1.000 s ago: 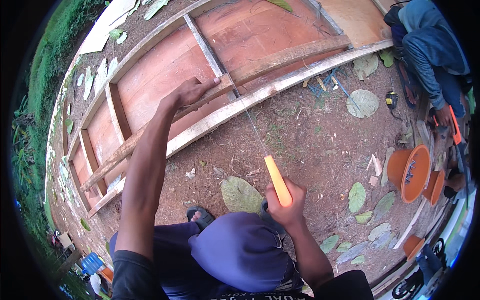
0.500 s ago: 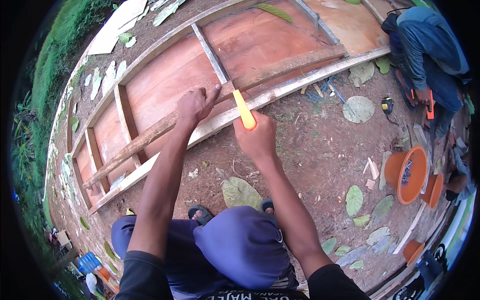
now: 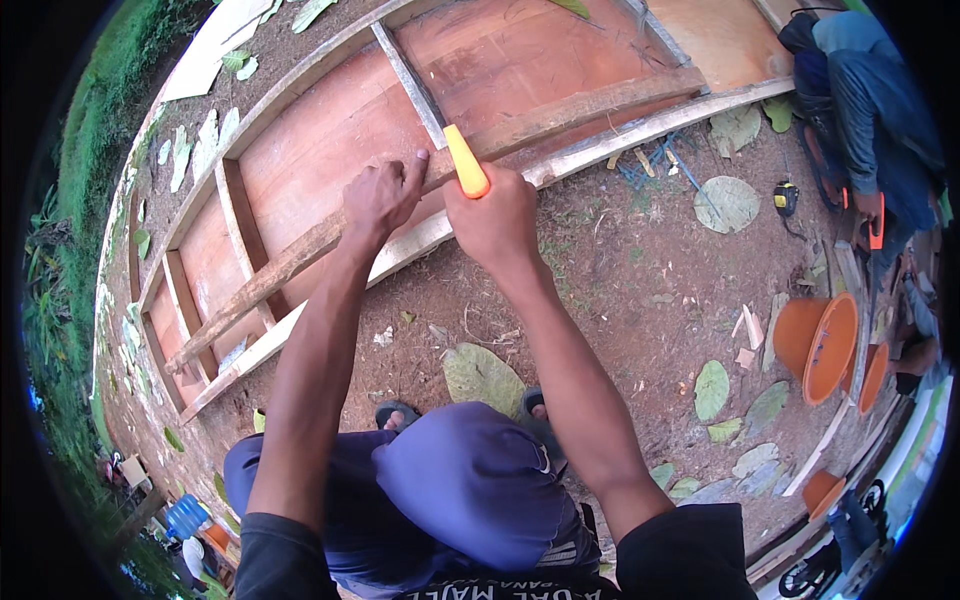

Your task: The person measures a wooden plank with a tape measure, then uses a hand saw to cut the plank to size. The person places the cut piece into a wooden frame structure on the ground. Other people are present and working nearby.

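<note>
Saw (image 3: 466, 163) now fwd at plank (image 3: 590, 112), R hand (image 3: 497, 215) clenched on it, L hand (image 3: 383, 202) atop, grip unclear: I'd say stroke's prob. spent.

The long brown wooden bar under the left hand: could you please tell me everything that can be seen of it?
The wooden bar is long and slim, rough and unpainted in look, browner than the pale rail on its near side. It lies over several crosspieces, its right end higher in the picture. The left hand rests on it; how it grips below is hidden. The yellow-orange handle in the right hand overlaps it in the view, but contact cannot be told.
</note>
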`<act>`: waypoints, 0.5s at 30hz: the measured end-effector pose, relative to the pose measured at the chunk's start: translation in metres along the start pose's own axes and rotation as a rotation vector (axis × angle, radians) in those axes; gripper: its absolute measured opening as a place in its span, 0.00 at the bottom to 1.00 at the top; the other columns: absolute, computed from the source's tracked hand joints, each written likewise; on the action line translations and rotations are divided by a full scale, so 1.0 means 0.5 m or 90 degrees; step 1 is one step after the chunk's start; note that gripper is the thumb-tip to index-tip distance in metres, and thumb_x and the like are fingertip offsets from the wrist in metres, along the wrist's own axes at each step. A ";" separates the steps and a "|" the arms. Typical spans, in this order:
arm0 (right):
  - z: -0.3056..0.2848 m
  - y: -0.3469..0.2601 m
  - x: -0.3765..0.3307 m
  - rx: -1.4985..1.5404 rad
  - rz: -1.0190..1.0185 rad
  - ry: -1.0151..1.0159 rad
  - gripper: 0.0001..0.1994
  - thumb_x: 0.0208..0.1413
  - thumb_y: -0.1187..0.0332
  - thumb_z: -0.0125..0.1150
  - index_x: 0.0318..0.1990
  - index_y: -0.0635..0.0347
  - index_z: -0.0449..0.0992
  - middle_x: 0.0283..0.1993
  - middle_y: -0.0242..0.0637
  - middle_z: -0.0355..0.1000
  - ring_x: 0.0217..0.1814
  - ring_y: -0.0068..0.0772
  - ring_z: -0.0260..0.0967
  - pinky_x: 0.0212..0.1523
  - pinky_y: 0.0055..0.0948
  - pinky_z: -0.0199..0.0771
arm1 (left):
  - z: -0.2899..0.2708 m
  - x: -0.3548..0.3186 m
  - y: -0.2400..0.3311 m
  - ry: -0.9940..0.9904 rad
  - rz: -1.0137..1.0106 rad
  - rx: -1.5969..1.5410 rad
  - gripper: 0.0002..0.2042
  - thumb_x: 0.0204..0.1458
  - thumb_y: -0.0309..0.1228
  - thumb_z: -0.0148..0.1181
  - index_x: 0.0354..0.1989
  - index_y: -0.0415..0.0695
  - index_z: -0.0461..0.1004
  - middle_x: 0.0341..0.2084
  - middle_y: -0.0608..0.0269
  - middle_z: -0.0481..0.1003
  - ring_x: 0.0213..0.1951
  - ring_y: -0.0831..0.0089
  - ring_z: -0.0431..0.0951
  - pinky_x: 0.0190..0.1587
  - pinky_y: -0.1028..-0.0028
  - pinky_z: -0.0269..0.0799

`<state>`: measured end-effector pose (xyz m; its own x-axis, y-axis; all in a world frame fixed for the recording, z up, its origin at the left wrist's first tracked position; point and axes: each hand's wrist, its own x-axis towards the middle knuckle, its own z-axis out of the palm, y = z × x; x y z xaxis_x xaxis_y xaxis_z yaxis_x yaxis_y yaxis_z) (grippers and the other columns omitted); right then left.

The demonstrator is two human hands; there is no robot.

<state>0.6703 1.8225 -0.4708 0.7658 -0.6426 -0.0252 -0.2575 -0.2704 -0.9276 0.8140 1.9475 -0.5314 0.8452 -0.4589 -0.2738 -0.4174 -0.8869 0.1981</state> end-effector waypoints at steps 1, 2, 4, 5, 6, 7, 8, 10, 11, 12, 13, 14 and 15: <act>-0.031 0.035 -0.059 0.023 -0.001 0.011 0.11 0.54 0.70 0.62 0.23 0.67 0.73 0.16 0.48 0.69 0.18 0.40 0.71 0.23 0.38 0.69 | 0.001 -0.007 -0.001 -0.025 -0.012 0.000 0.40 0.65 0.65 0.35 0.31 0.40 0.84 0.28 0.32 0.80 0.37 0.40 0.83 0.43 0.49 0.76; -0.073 0.041 -0.149 0.037 0.058 -0.047 0.09 0.54 0.72 0.61 0.25 0.67 0.74 0.17 0.46 0.69 0.19 0.35 0.72 0.23 0.36 0.70 | -0.014 -0.001 -0.013 -0.032 -0.030 0.001 0.40 0.65 0.65 0.35 0.31 0.40 0.84 0.29 0.32 0.80 0.37 0.40 0.83 0.43 0.49 0.76; -0.186 0.032 -0.322 0.031 0.076 -0.065 0.03 0.51 0.78 0.61 0.27 0.67 0.76 0.18 0.39 0.72 0.18 0.30 0.74 0.23 0.33 0.73 | -0.019 0.004 -0.019 -0.029 -0.040 0.003 0.40 0.65 0.65 0.35 0.31 0.40 0.84 0.29 0.32 0.80 0.37 0.40 0.83 0.43 0.49 0.76; -0.228 0.009 -0.384 0.036 0.075 -0.052 0.02 0.51 0.79 0.60 0.29 0.67 0.77 0.19 0.38 0.73 0.19 0.29 0.75 0.24 0.31 0.74 | -0.006 -0.001 -0.020 -0.038 -0.036 0.005 0.40 0.65 0.65 0.35 0.31 0.40 0.84 0.29 0.33 0.80 0.37 0.40 0.83 0.43 0.49 0.76; -0.225 0.008 -0.377 0.041 0.069 -0.038 0.02 0.51 0.79 0.60 0.29 0.67 0.77 0.19 0.38 0.74 0.19 0.30 0.75 0.23 0.32 0.73 | -0.002 -0.001 -0.026 -0.041 -0.034 -0.004 0.40 0.65 0.65 0.36 0.31 0.40 0.83 0.28 0.32 0.80 0.37 0.39 0.83 0.43 0.49 0.76; -0.215 0.008 -0.370 0.047 0.063 -0.026 0.02 0.51 0.79 0.61 0.29 0.67 0.77 0.19 0.38 0.74 0.19 0.30 0.75 0.23 0.32 0.73 | 0.004 0.006 -0.029 -0.030 -0.034 -0.006 0.40 0.65 0.65 0.36 0.30 0.39 0.83 0.28 0.32 0.80 0.37 0.39 0.83 0.42 0.49 0.76; -0.202 0.003 -0.378 0.050 0.068 -0.012 0.02 0.51 0.79 0.61 0.29 0.67 0.77 0.19 0.38 0.74 0.19 0.30 0.75 0.23 0.32 0.73 | 0.009 0.001 -0.024 -0.030 -0.030 -0.007 0.40 0.65 0.65 0.36 0.30 0.39 0.83 0.28 0.32 0.80 0.37 0.39 0.83 0.42 0.49 0.76; -0.094 0.058 -0.185 0.032 0.039 -0.018 0.05 0.52 0.75 0.61 0.27 0.67 0.77 0.16 0.41 0.70 0.19 0.30 0.73 0.23 0.34 0.71 | 0.003 0.006 0.002 -0.008 -0.006 -0.005 0.40 0.65 0.65 0.36 0.29 0.39 0.83 0.28 0.32 0.80 0.37 0.39 0.83 0.42 0.49 0.76; -0.039 0.051 -0.071 0.050 0.022 -0.002 0.09 0.53 0.71 0.61 0.24 0.68 0.74 0.15 0.44 0.68 0.18 0.34 0.72 0.24 0.38 0.70 | 0.011 0.004 0.005 0.008 0.002 0.003 0.40 0.64 0.65 0.37 0.28 0.39 0.83 0.27 0.33 0.80 0.36 0.38 0.83 0.41 0.49 0.76; -0.007 0.012 0.017 0.040 0.009 0.024 0.12 0.53 0.70 0.62 0.21 0.68 0.72 0.15 0.46 0.68 0.17 0.39 0.70 0.24 0.41 0.68 | 0.005 0.015 0.005 0.032 0.007 0.013 0.40 0.64 0.65 0.37 0.28 0.39 0.83 0.27 0.33 0.80 0.36 0.38 0.83 0.41 0.49 0.76; 0.012 -0.004 0.054 0.022 0.022 0.054 0.13 0.52 0.70 0.62 0.21 0.67 0.70 0.15 0.47 0.68 0.16 0.44 0.68 0.23 0.42 0.67 | -0.016 0.036 0.017 0.052 0.007 0.008 0.40 0.64 0.65 0.37 0.28 0.39 0.83 0.27 0.33 0.80 0.36 0.38 0.83 0.41 0.49 0.76; 0.005 0.018 0.018 0.023 0.005 0.034 0.12 0.52 0.69 0.62 0.22 0.67 0.71 0.16 0.48 0.68 0.17 0.45 0.69 0.24 0.42 0.68 | -0.012 0.028 0.020 0.032 0.004 0.000 0.40 0.64 0.65 0.37 0.27 0.40 0.83 0.27 0.33 0.80 0.35 0.38 0.83 0.41 0.49 0.76; -0.007 0.037 -0.042 0.025 -0.004 0.004 0.12 0.53 0.69 0.63 0.22 0.67 0.72 0.16 0.48 0.68 0.17 0.46 0.70 0.24 0.41 0.69 | -0.005 0.002 0.008 0.004 -0.009 -0.006 0.40 0.64 0.65 0.37 0.27 0.40 0.83 0.26 0.33 0.80 0.35 0.38 0.83 0.41 0.49 0.76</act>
<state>0.6474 1.8287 -0.4864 0.7638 -0.6452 -0.0177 -0.2296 -0.2460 -0.9417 0.8141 1.9438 -0.5285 0.8527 -0.4464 -0.2714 -0.4027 -0.8925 0.2031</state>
